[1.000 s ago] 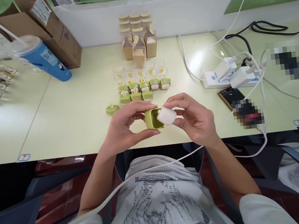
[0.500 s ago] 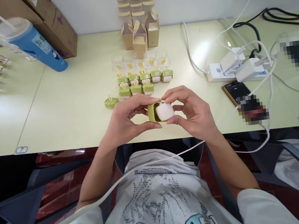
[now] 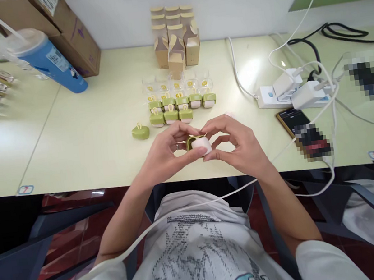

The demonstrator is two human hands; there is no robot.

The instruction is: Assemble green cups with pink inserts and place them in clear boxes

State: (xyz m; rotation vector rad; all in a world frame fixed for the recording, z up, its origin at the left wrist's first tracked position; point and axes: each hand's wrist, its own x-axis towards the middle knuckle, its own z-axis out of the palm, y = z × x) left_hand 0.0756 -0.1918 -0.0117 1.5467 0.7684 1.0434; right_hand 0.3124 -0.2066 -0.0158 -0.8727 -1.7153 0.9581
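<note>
Close to the table's front edge, my left hand (image 3: 165, 155) grips a small olive-green cover (image 3: 188, 144) by its left side, thumb across the front of a rounded white case (image 3: 204, 143). That case sits partly inside the cover, its right part sticking out. With fingertips and thumb closed at the right end, my right hand (image 3: 240, 145) holds the same pair. Just beyond stand rows of similar green-covered white cases (image 3: 171, 116), some with pale loops on top. A lone green piece with a loop (image 3: 140, 131) lies left of them.
Clear plastic shells with yellow marks (image 3: 177, 85) stand behind the rows, then open cardboard boxes (image 3: 177, 58). A blue tumbler (image 3: 56, 60) and brown carton (image 3: 82, 48) are at left. A power strip (image 3: 267, 97), cables and a phone (image 3: 288, 120) lie right.
The left thumb has moved right onto the front of the white case. Cover and case have tilted, and less of the cover's opening shows. The view has shifted slightly.
</note>
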